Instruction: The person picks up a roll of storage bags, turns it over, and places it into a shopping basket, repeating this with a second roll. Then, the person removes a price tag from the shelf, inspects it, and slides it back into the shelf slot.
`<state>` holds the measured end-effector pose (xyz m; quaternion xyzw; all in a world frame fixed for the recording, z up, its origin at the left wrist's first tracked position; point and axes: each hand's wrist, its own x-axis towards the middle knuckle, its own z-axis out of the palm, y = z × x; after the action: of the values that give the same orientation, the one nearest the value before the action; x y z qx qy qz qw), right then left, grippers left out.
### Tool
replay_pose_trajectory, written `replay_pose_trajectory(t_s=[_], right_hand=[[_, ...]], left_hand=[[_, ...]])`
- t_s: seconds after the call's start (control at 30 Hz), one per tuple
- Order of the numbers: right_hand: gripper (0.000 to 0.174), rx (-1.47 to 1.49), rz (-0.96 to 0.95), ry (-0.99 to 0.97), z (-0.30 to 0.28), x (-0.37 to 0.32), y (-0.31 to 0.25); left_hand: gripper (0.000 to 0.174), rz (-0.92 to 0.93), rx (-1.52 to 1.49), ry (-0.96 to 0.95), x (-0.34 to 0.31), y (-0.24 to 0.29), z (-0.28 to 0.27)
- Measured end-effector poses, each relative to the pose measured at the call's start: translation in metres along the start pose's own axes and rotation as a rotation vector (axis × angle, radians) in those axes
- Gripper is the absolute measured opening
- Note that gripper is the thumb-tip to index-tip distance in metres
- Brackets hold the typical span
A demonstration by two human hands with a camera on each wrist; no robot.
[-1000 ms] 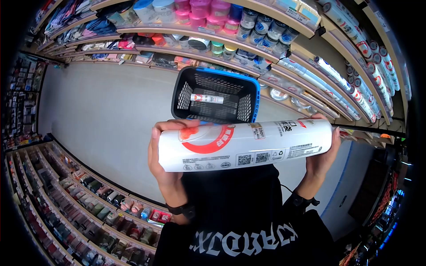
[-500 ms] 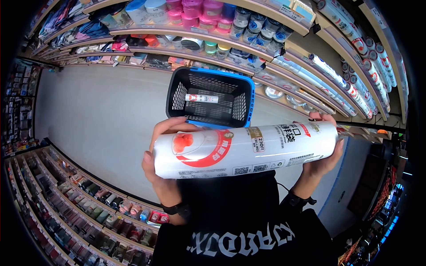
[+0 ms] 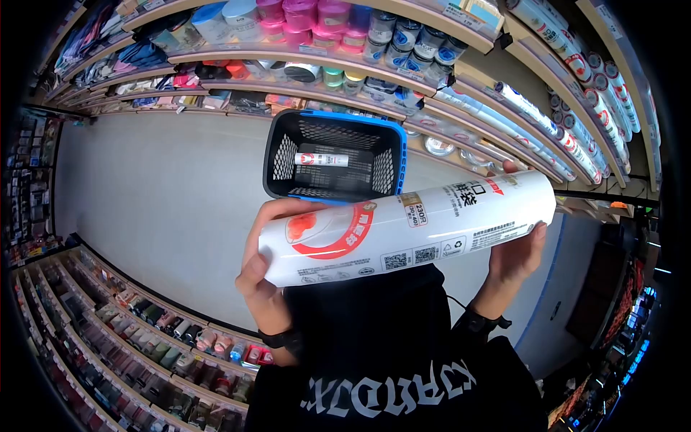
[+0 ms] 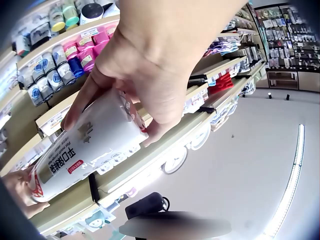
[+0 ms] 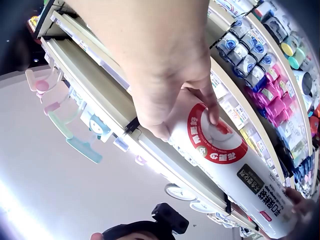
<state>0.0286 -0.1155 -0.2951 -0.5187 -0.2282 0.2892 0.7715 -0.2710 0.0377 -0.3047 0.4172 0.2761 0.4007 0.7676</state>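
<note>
Both hands hold a thick white roll of food storage bags (image 3: 403, 230) crosswise before the chest, its right end tilted up. My left hand (image 3: 260, 252) grips the left end, fingers over the top edge and thumb on the near side. At the other end my right hand (image 3: 520, 248) has its thumb below and fingertips showing behind the roll. In the left wrist view, the left hand (image 4: 145, 85) curls round one end of the roll (image 4: 95, 135). The right wrist view shows the right hand (image 5: 165, 85) gripping the other end, one finger along the red ring print.
A black shopping basket (image 3: 270, 162) with a blue rim stands on the floor beyond the roll, with a smaller white cylinder (image 3: 322, 159) lying in it. Stocked shelves (image 3: 425, 86) curve along the far side and right, holding similar rolls (image 3: 576, 147). Another shelf unit (image 3: 144, 324) stands lower left.
The roll has turned about its length and back, and its right end has risen. Both hands still hold its ends. The basket has shifted left in the head view.
</note>
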Motion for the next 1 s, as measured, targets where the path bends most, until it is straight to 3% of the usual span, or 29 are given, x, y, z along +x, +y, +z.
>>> replay_pose_trajectory(t_s=[0.07,0.2,0.27,0.37,0.47,0.5,0.57,0.63,0.73,1.0], right_hand=[[0.077,-0.047,-0.014,-0.096,0.015,0.003,-0.006],[0.084,-0.151,-0.017,-0.054,0.026,0.006,-0.009],[0.086,-0.145,-0.013,-0.063,0.028,0.008,-0.008],[0.067,-0.065,-0.028,-0.143,0.015,0.006,-0.004],[0.054,0.174,0.08,0.072,0.005,0.01,0.006],[0.051,0.183,0.108,0.037,0.008,0.012,0.006],[0.046,0.199,0.16,-0.038,0.014,0.019,0.005],[0.041,0.272,0.25,0.036,0.016,0.024,0.011],[0.037,0.334,0.328,-0.057,0.014,0.027,0.016],[0.036,0.356,0.333,-0.047,0.013,0.027,0.016]], left_hand=[[0.081,-0.018,0.027,0.028,0.001,0.002,0.001],[0.067,-0.002,-0.049,0.089,0.007,-0.006,-0.004],[0.069,-0.004,-0.073,0.101,0.007,-0.008,-0.008],[0.075,0.023,-0.171,0.082,0.006,-0.012,-0.01],[0.078,0.074,-0.334,-0.054,0.004,-0.008,-0.007],[0.078,0.093,-0.395,-0.117,0.004,-0.004,-0.004],[0.089,-0.002,-0.12,-0.052,0.001,0.005,-0.002],[0.092,0.048,0.001,-0.132,0.002,0.005,-0.001],[0.096,0.015,-0.045,-0.114,-0.003,0.004,0.001],[0.099,0.02,-0.083,-0.078,-0.006,0.0,-0.004]])
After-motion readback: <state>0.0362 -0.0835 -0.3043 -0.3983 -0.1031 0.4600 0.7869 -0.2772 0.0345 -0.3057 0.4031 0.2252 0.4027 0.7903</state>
